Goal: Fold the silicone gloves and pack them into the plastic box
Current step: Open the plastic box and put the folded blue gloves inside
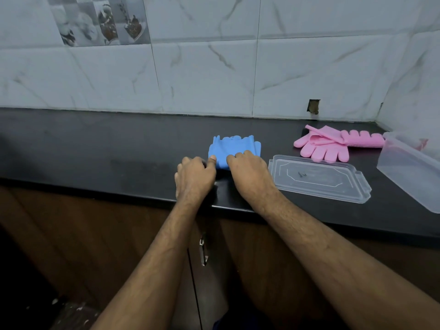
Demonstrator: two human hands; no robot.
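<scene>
Folded blue silicone gloves (234, 148) lie on the black counter (119, 151) near its front edge. My left hand (194, 178) grips the near left edge of the blue gloves with thumb and fingers. My right hand (250, 173) holds the near right edge, fingers curled over the fold. A pair of pink silicone gloves (333, 144) lies flat to the right, near the wall. The clear plastic box (409, 170) stands at the far right edge of view, partly cut off. Its clear lid (319, 178) lies flat between my right hand and the box.
A marble-tiled wall (214, 67) runs behind the counter and turns a corner at the right. Brown cabinet doors (95, 234) with a metal handle (203, 251) sit below the counter edge.
</scene>
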